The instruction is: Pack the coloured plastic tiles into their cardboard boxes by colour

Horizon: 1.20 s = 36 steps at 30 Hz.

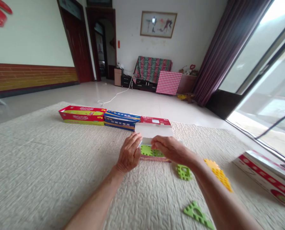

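An open cardboard box (153, 130) with its white lid flap raised stands on the quilted mat. Green toothed plastic building pieces (146, 150) lie inside it. My left hand (130, 151) holds the box at its left end, fingers pressed together. Over the right part of the opening, my right hand (167, 147) has its fingers curled down on a green piece (158, 153), partly covered by the hand. Beside my right forearm lie a square green piece (184, 172) and a triangular green piece (198, 214). Yellow-orange pieces (220, 175) are to the forearm's right.
Behind the open box, a red and lime box (83, 115), a blue box (122, 120) and a red box (156, 121) stand in a row. A white and red carton (268, 177) sits at the right. A white cable (116, 95) crosses the tiled floor beyond the mat (68, 166).
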{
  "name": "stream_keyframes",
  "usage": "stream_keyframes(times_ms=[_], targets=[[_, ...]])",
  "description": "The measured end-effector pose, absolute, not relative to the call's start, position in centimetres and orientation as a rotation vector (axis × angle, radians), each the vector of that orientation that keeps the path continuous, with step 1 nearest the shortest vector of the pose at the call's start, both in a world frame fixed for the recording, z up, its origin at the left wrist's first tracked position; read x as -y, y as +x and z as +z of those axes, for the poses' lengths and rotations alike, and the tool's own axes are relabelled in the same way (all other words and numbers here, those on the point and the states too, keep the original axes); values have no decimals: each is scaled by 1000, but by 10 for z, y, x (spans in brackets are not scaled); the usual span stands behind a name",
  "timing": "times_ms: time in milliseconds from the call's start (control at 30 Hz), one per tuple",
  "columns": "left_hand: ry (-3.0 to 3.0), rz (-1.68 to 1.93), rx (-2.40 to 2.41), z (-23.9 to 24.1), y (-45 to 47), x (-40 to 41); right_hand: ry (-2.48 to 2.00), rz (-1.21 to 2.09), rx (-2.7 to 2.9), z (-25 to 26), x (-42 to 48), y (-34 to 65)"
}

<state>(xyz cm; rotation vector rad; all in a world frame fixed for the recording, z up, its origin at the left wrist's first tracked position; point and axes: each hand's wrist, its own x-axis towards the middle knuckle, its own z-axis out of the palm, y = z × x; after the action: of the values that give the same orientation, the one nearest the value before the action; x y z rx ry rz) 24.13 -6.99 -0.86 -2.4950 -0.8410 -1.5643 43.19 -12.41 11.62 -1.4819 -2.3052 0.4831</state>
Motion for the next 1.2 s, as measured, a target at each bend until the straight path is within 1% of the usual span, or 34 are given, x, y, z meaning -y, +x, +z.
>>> stream_keyframes(times_ms=[100, 200, 300, 733, 933, 1200], targets=[[-2497, -1568, 848, -10, 242, 69, -1488, 576, 2407, 96, 103, 417], [-2494, -1579, 849, -10, 242, 68, -1470, 505, 2479, 79, 97, 416], [-2489, -1585, 854, -11, 242, 67, -1477, 455, 2517, 73, 97, 417], [-2479, -1583, 840, -7, 243, 69, -1558, 421, 2512, 73, 101, 414], [-2492, -1573, 855, -9, 243, 66, -1507, 412, 2547, 74, 98, 414], [-2485, -1580, 844, -9, 243, 66, -1573, 451, 2420, 81, 103, 426]])
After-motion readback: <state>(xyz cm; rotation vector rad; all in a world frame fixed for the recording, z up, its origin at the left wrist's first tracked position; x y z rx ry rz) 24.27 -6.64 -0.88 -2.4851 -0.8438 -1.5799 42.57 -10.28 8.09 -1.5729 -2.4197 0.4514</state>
